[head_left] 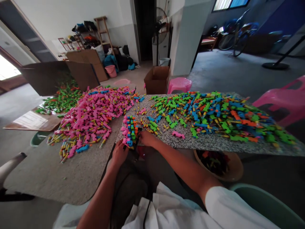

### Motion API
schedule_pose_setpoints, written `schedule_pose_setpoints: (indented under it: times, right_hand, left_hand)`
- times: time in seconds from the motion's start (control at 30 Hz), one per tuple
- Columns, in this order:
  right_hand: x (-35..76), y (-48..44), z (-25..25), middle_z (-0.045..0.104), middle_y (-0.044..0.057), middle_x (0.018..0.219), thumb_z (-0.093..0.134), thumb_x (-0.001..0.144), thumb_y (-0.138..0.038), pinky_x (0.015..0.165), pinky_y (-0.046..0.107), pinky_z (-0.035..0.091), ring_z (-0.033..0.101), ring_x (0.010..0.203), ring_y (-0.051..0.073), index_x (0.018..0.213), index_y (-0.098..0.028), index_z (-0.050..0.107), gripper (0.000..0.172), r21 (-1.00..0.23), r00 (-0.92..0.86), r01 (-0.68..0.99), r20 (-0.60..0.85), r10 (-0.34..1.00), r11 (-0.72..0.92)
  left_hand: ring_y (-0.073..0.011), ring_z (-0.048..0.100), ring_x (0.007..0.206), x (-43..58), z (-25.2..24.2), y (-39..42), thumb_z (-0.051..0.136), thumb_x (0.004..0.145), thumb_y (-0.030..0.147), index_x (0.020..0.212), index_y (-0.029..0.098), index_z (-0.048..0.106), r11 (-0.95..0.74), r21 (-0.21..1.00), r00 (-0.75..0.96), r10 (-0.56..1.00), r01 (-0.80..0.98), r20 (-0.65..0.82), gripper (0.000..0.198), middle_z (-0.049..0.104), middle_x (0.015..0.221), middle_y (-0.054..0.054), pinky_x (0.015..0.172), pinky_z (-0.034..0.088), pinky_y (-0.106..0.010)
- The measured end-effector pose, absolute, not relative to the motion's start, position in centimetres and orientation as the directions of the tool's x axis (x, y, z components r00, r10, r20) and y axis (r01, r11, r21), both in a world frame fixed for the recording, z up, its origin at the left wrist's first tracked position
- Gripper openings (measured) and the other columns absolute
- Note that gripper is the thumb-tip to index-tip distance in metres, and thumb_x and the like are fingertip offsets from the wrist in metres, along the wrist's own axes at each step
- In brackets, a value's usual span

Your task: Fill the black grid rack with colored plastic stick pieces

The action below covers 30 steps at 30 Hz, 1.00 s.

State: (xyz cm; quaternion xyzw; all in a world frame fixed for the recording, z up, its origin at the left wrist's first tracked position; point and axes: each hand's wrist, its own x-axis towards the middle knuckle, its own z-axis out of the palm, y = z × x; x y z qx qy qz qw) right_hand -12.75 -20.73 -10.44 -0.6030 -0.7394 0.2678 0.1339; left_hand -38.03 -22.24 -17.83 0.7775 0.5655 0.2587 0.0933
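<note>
Toy rows (130, 131), long axis forward, between left hand (119, 153) and right hand (145, 139), fingers' grip unclear

Daylight burns white through an opening (8, 68) at far left and glows in a window (230, 4) at upper right, leaving the doorway (145, 35) nearly black. Glare streaks a glossy board (30, 120) — shadow pools beneath the speckled table (186, 144). Wide-angle distortion stretches the edges, and toys (283, 136) at far right blur.
</note>
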Motion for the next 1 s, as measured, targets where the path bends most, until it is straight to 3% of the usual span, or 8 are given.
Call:
schedule_pose_setpoints:
  times: [0.17, 0.27, 0.37, 0.5, 0.7, 0.83, 1.0]
  right_hand:
    - [-7.1, -21.7, -9.6, 0.076, 0.023, 0.118, 0.054, 0.102, -0.037, 0.096, 0.040, 0.053, 0.072, 0.115, 0.035, 0.125, -0.011, 0.073, 0.040, -0.318, 0.107, 0.938, -0.114, 0.988, -0.138]
    - [-5.1, -22.1, -10.2, 0.076, 0.024, 0.117, 0.061, 0.097, -0.034, 0.093, 0.039, 0.054, 0.073, 0.113, 0.036, 0.119, -0.010, 0.077, 0.036, -0.221, 0.124, 0.960, -0.204, 0.971, -0.169]
    - [-4.4, -22.1, -10.8, 0.077, 0.024, 0.115, 0.060, 0.095, -0.028, 0.090, 0.036, 0.054, 0.073, 0.111, 0.034, 0.115, -0.010, 0.079, 0.032, -0.205, 0.109, 0.966, -0.227, 0.968, -0.157]
    - [-4.8, -21.0, -10.9, 0.078, 0.021, 0.104, 0.061, 0.095, -0.037, 0.083, 0.031, 0.052, 0.074, 0.099, 0.029, 0.105, -0.011, 0.080, 0.033, -0.299, 0.065, 0.947, -0.182, 0.981, -0.119]
    - [-8.6, -17.5, -10.6, 0.069, 0.004, 0.069, 0.055, 0.099, -0.032, 0.061, 0.025, 0.038, 0.061, 0.064, 0.016, 0.079, -0.015, 0.073, 0.032, -0.701, -0.116, 0.711, -0.042, 0.992, 0.053]
    - [-11.0, -15.2, -11.2, 0.071, 0.004, 0.074, 0.059, 0.098, -0.029, 0.062, 0.024, 0.036, 0.062, 0.070, 0.016, 0.079, -0.015, 0.072, 0.027, -0.697, -0.152, 0.708, 0.006, 0.988, 0.114]
    - [-11.9, -13.8, -12.3, 0.078, 0.012, 0.104, 0.059, 0.102, -0.035, 0.073, 0.025, 0.043, 0.070, 0.094, 0.022, 0.104, -0.014, 0.076, 0.027, -0.572, -0.191, 0.803, 0.020, 0.981, 0.168]
  left_hand:
    - [-0.0322, 0.060, 0.134, -38.5, -17.9, -21.9, 0.056, 0.095, 0.032, 0.123, 0.021, 0.075, -0.331, 0.457, 0.194, 0.927, 0.826, 0.321, 0.036, 0.069, 0.137, -0.014, 0.117, 0.048, -0.049]
    - [-0.0321, 0.062, 0.131, -38.8, -17.7, -21.5, 0.057, 0.093, 0.031, 0.116, 0.020, 0.077, -0.301, 0.495, 0.174, 0.942, 0.815, 0.286, 0.033, 0.072, 0.131, -0.015, 0.115, 0.048, -0.048]
    - [-0.0318, 0.065, 0.128, -39.1, -17.3, -21.3, 0.061, 0.089, 0.029, 0.114, 0.019, 0.078, -0.247, 0.543, 0.136, 0.962, 0.803, 0.236, 0.032, 0.073, 0.130, -0.014, 0.112, 0.051, -0.045]
    - [-0.0312, 0.068, 0.123, -39.2, -16.9, -21.3, 0.065, 0.087, 0.030, 0.119, 0.019, 0.076, -0.167, 0.591, 0.081, 0.982, 0.789, 0.168, 0.036, 0.074, 0.127, -0.014, 0.107, 0.055, -0.043]
    - [-0.0307, 0.066, 0.127, -39.2, -16.7, -21.3, 0.065, 0.088, 0.031, 0.120, 0.021, 0.076, -0.165, 0.601, 0.088, 0.984, 0.782, 0.157, 0.036, 0.074, 0.129, -0.012, 0.110, 0.052, -0.043]
    - [-0.0308, 0.064, 0.130, -39.2, -16.8, -21.3, 0.064, 0.087, 0.031, 0.123, 0.021, 0.075, -0.169, 0.619, 0.094, 0.984, 0.767, 0.152, 0.038, 0.072, 0.133, -0.011, 0.113, 0.050, -0.044]
    - [-0.0312, 0.063, 0.132, -39.1, -16.9, -21.3, 0.064, 0.087, 0.032, 0.130, 0.020, 0.072, -0.163, 0.636, 0.093, 0.985, 0.754, 0.143, 0.044, 0.071, 0.136, -0.012, 0.115, 0.049, -0.046]
